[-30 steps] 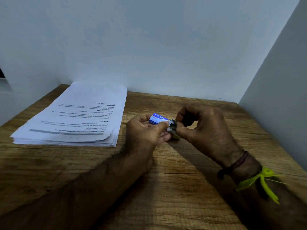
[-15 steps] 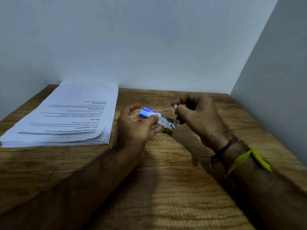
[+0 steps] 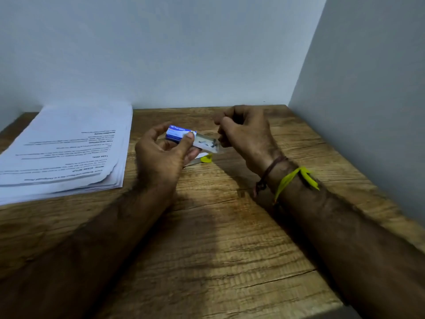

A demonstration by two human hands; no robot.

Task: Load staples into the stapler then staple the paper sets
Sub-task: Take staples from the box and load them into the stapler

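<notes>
With the left hand (image 3: 163, 155) pinching the box (image 3: 180, 134) level, tray (image 3: 207, 145) slid out, the right hand (image 3: 241, 130), fingers curled, contents unclear, should lift one strip cleanly.

I think this is a small office desk nook. I see a brown wooden table top (image 3: 207, 249) pushed into a corner of plain pale grey walls (image 3: 184, 54). 1 thick stack of white printed paper sheets (image 3: 66, 150) lies on its left side.
</notes>
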